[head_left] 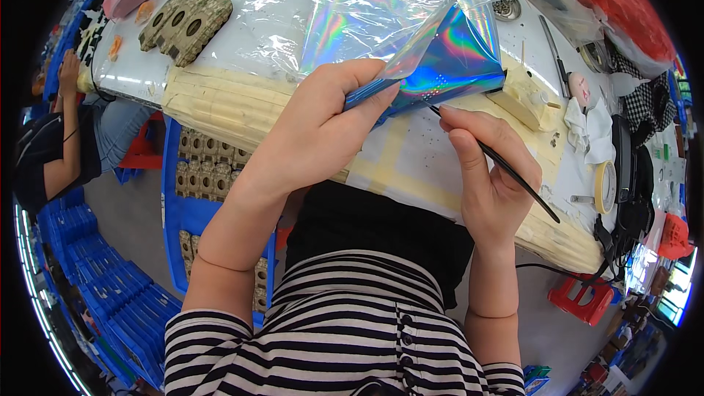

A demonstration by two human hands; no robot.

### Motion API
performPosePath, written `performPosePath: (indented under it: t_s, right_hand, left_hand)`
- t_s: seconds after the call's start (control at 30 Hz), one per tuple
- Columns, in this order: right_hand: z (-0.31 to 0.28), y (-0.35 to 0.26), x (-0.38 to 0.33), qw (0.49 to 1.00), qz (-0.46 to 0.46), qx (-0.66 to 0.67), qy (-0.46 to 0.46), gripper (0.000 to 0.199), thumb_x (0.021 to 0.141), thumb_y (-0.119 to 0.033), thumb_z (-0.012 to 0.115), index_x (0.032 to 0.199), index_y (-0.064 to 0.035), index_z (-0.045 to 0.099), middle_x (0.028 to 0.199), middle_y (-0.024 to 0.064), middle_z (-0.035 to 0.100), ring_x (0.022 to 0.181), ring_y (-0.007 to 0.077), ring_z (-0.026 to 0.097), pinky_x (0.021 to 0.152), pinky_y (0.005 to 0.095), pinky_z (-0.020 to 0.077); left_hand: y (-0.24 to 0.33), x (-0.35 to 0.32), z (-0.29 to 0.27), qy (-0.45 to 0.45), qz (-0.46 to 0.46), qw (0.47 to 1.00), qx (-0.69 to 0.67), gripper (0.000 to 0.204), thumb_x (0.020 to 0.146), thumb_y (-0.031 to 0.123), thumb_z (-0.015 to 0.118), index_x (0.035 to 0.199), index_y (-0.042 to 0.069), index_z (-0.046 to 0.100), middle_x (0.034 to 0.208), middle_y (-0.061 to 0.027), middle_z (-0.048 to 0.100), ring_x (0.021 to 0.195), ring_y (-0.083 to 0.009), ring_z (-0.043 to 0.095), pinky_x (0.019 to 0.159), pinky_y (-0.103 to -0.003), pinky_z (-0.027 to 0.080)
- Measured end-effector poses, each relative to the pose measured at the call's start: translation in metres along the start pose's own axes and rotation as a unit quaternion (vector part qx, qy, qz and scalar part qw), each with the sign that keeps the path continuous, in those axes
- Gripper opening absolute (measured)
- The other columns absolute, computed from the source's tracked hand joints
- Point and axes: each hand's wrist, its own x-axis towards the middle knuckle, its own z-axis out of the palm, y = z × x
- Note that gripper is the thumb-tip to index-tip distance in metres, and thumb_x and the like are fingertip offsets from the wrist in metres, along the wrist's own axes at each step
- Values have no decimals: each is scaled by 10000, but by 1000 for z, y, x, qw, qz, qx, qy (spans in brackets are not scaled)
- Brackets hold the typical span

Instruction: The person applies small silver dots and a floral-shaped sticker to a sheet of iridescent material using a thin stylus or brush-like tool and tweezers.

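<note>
My left hand (pixel 323 121) grips the folded near edge of a shiny blue iridescent sheet (pixel 458 59), fingers and thumb pinched on it. The sheet's far corner curls upward over the table. Rows of tiny pale dots show on its lower part. Between the thumb and fingers of my right hand (pixel 495 169) are slim black tweezers (pixel 517 177), pointing up and left. Their tip is close to the sheet's lower edge; I cannot tell whether it touches or holds a dot. Beneath the hands is a white work surface with tiny specks.
Clear plastic film (pixel 257 37) covers the table's far side. Camouflage-patterned pieces (pixel 194 26) lie at left; more fill a blue tray (pixel 172 227) below. A cream block (pixel 528 99), tape roll (pixel 604 187) and scissors-like tool stand right. Another person (pixel 70 132) sits at far left.
</note>
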Motion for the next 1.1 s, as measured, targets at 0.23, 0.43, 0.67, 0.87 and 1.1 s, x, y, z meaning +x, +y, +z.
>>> performPosePath:
  t_s: [0.23, 0.43, 0.67, 0.87, 1.1]
  right_hand:
    - [-3, 1, -4, 1000, 21, 17, 11, 146, 841, -8, 730, 983, 26, 721, 935, 119, 726, 839, 216, 674, 780, 294, 524]
    - [0, 1, -3, 1000, 1, 17, 10, 159, 836, -4, 732, 991, 28, 719, 936, 122, 724, 843, 218, 675, 767, 293, 528]
    - [0, 1, 0, 999, -40, -36, -2, 178, 828, -15, 741, 1003, 8, 725, 927, 130, 719, 834, 228, 680, 750, 295, 532]
    - [0, 0, -1, 997, -48, -62, -2, 191, 825, -47, 752, 1013, -16, 732, 929, 122, 719, 831, 226, 682, 741, 293, 535]
    - [0, 0, -1, 994, -68, -83, -5, 203, 813, -55, 761, 1012, -24, 736, 936, 118, 719, 826, 226, 680, 734, 298, 537]
  left_hand:
    - [3, -2, 1, 11, 2, 1000, 21, 180, 963, 115, 546, 913, -52, 587, 661, -28, 473, 655, -72, 389, 577, -282, 366]
    - [6, -2, 1, 14, 1, 1000, 19, 186, 967, 121, 543, 936, -54, 600, 672, -33, 492, 662, -75, 399, 584, -281, 374]
    - [6, -2, 1, 8, -7, 1000, 17, 183, 967, 120, 544, 936, -53, 596, 677, -27, 493, 665, -74, 396, 585, -280, 373]
    - [6, -1, 0, 0, -17, 1000, 17, 181, 967, 117, 542, 915, -51, 585, 674, -23, 480, 660, -77, 390, 581, -281, 369]
    - [4, -1, 0, 4, 3, 1000, 21, 188, 966, 120, 542, 948, -57, 603, 686, -38, 516, 663, -81, 407, 588, -281, 384]
